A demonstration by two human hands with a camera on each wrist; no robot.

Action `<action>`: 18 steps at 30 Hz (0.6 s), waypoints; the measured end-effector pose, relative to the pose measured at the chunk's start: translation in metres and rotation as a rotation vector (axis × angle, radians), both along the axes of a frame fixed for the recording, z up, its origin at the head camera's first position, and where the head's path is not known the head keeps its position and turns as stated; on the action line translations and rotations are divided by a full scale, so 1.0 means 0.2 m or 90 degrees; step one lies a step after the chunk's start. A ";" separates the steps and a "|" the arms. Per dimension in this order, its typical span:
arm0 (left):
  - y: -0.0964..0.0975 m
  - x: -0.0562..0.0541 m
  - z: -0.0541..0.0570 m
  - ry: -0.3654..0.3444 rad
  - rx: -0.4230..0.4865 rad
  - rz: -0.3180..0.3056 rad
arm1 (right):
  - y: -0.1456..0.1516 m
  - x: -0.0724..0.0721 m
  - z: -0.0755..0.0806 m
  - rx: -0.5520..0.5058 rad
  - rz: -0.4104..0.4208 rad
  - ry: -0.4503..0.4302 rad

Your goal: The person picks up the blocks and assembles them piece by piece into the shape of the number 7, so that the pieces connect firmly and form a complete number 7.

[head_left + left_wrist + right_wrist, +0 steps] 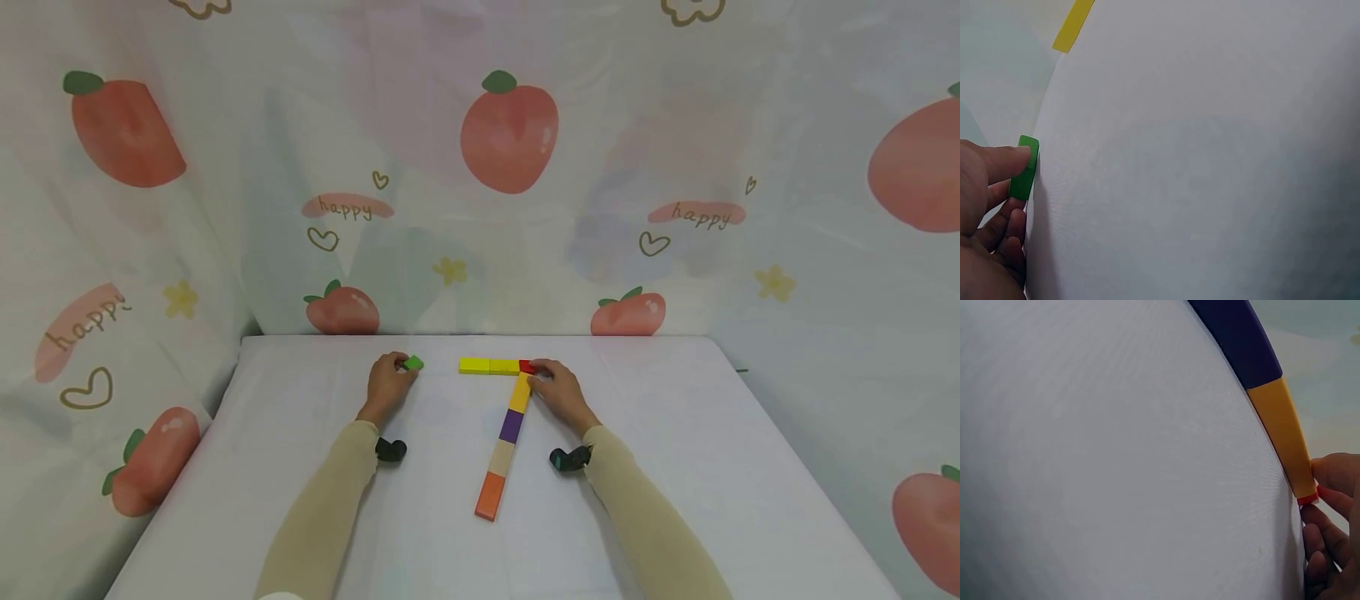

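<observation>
My left hand (387,387) pinches a green block (413,363) between thumb and fingers, near the table's far edge. The left wrist view shows the thumb on one face of that block. My right hand (562,392) holds a red block (527,366) at the corner where two lines of blocks meet; the fingers partly cover it. Yellow blocks (489,367) run leftward from the red one. Toward the front, a slanting line has a yellow-orange block (520,392) close to the right thumb, then a purple block (512,427), a beige block (502,458) and an orange block (490,497).
A white cloth covers the table (660,517). Behind it hangs a curtain (420,125) printed with fruit, hearts and the word "happy". Dark wrist cameras sit on both sleeves (326,508). A gap of white cloth separates the green block from the yellow blocks.
</observation>
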State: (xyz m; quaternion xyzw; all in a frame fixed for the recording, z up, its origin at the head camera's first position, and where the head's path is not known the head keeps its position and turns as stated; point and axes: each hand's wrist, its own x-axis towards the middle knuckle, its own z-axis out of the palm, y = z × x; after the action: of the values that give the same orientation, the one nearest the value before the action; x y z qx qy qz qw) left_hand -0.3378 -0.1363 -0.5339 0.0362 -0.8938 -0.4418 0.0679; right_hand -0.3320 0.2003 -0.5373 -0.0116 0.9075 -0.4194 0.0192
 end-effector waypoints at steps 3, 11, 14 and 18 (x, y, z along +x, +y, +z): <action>0.00 0.00 0.00 0.001 0.007 -0.003 | 0.00 0.00 0.00 0.006 0.002 0.006; 0.00 0.01 0.00 0.008 0.019 -0.012 | 0.00 -0.01 -0.01 0.002 -0.006 -0.006; 0.00 0.01 0.00 0.014 0.020 -0.016 | 0.00 0.00 0.00 0.002 -0.003 -0.003; 0.01 0.02 0.02 0.022 0.020 -0.018 | 0.00 0.00 0.00 0.000 -0.003 -0.007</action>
State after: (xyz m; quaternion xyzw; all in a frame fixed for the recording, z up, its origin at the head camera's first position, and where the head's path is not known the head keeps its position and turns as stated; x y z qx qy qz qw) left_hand -0.3332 -0.1348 -0.5308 0.0168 -0.8857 -0.4575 0.0766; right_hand -0.3327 0.1998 -0.5376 -0.0070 0.9075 -0.4194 0.0236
